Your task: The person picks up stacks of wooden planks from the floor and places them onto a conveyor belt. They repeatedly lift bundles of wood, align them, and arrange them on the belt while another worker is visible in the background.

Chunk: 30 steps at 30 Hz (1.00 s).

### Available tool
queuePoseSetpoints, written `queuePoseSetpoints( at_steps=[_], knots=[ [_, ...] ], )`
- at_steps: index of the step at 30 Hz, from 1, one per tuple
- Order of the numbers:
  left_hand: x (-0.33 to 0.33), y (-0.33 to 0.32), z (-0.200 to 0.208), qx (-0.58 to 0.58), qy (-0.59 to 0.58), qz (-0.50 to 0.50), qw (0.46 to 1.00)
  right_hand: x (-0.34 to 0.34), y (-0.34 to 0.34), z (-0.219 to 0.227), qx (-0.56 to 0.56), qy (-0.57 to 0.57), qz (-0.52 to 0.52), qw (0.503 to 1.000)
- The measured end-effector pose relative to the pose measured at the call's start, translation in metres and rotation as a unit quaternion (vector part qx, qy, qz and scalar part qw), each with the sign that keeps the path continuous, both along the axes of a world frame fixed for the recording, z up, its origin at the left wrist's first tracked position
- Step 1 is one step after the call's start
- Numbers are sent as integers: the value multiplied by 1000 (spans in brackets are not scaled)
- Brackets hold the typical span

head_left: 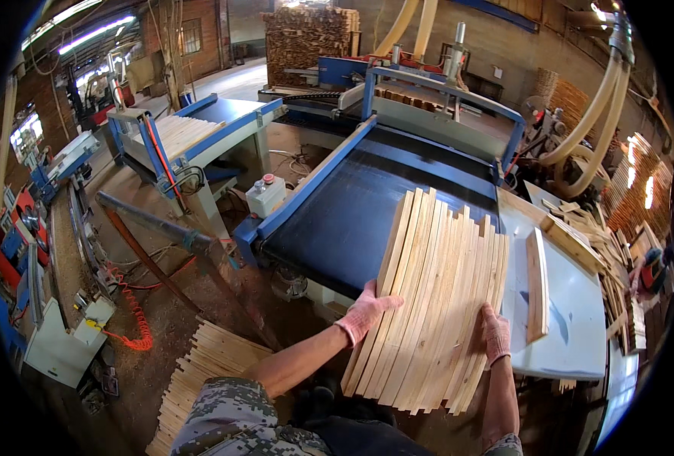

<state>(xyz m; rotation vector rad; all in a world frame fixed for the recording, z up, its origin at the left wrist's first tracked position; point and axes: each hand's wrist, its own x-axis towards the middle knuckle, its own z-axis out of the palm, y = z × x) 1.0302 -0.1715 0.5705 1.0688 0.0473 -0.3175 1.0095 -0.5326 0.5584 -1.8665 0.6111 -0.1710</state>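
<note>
A wide bundle of pale wooden strips (436, 304) lies pressed between my two gloved hands. My left hand (369, 309), in a pink knit glove, grips the bundle's left side. On the right side my right hand (495, 332), gloved alike, presses against the strips. The far part of the bundle reaches over the dark conveyor belt (322, 235), while its near end hangs over the machine's front edge. The strips lie side by side with uneven ends. Whether the far ends touch the belt, I cannot tell.
Right of the bundle stands a grey-white side table (572, 327) with a loose wooden board (537, 285). More strips (200, 380) are stacked low at my left. A control box with a red button (267, 194) sits by the belt's left rail. Scrap wood (603, 258) piles up at right.
</note>
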Motion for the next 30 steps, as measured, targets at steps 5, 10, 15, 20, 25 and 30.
queuePoseSetpoints(
  at_steps=[5,10,15,20,25,30],
  knots=[
    [139,8,-45,43,92,-51,994,100,-3,-25,-3,35,91,995],
    [239,17,-91,84,69,-69,992,186,6,-28,-93,124,107,982],
    [344,64,-107,343,36,-65,936,273,30,-36,-93,108,143,979],
    [367,83,-16,678,65,-1,732,328,87,-43,184,-10,205,961],
    [337,141,-47,858,-65,55,507,357,184,-15,237,40,254,937],
    [310,140,-42,818,-158,57,551,404,214,-50,15,64,279,958]
  ],
)
